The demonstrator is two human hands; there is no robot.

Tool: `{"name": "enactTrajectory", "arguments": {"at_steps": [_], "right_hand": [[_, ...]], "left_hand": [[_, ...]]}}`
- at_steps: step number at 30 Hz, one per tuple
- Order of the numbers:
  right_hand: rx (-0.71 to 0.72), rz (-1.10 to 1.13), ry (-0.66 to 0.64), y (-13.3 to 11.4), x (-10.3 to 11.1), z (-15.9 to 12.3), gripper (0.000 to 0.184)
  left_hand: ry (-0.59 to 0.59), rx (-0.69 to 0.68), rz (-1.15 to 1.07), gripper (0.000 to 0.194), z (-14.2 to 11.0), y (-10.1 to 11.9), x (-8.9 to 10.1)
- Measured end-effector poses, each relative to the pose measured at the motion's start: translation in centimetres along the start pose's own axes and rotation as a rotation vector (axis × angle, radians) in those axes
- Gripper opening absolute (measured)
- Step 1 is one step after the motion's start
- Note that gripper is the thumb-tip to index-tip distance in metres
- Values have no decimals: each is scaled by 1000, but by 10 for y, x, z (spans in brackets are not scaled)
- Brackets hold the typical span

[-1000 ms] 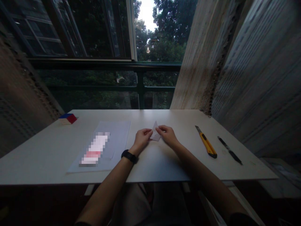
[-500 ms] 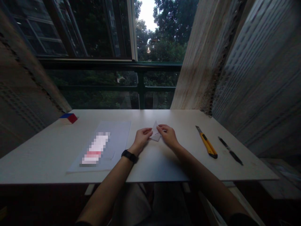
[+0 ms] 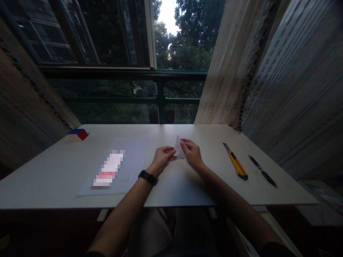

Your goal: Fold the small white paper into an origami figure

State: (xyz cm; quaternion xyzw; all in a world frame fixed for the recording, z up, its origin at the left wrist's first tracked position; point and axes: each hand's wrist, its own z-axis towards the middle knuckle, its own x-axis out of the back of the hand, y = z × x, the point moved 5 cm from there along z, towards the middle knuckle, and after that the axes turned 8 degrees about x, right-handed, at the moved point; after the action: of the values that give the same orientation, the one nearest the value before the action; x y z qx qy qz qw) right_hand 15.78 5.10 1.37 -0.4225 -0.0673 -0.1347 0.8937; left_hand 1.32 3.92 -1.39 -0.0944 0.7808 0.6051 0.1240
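On the white, flat-topped table's [image 3: 45, 175] far left: a small cube [image 3: 78, 134] with blue, red and pale faces.
Sheets: flat, white, rectangular paper [image 3: 138, 150], partly under a pixelated oblong patch.
Left hand [image 3: 163, 156]: thumb and fingers pinch the left edge of a small, white, pointed folded paper [image 3: 178, 146]; black wristband [image 3: 148, 177] behind.
Folded paper: between both hands, mid-table, tip pointing away.
Right hand [image 3: 193, 153]: thumb and fingers grip its right side.
Cutter: yellow-and-black utility knife [image 3: 236, 164], blade out.
Pen: slim black pen [image 3: 263, 171], farthest right.
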Motion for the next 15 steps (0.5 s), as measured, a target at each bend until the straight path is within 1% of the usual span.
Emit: {"name": "enactTrajectory", "arguments": {"at_steps": [6,11,15], "right_hand": [[70,21,-100,-7,-5,-1,26],[113,-42,-146,-12,-7,-3,19],[100,-22,-171,-9,-10,-4,19]], "left_hand": [[-40,37,-41,34,1,-1,1],[-68,32,-39,36,1,1,1],[-27,-3,18,36,1,3,3]]}}
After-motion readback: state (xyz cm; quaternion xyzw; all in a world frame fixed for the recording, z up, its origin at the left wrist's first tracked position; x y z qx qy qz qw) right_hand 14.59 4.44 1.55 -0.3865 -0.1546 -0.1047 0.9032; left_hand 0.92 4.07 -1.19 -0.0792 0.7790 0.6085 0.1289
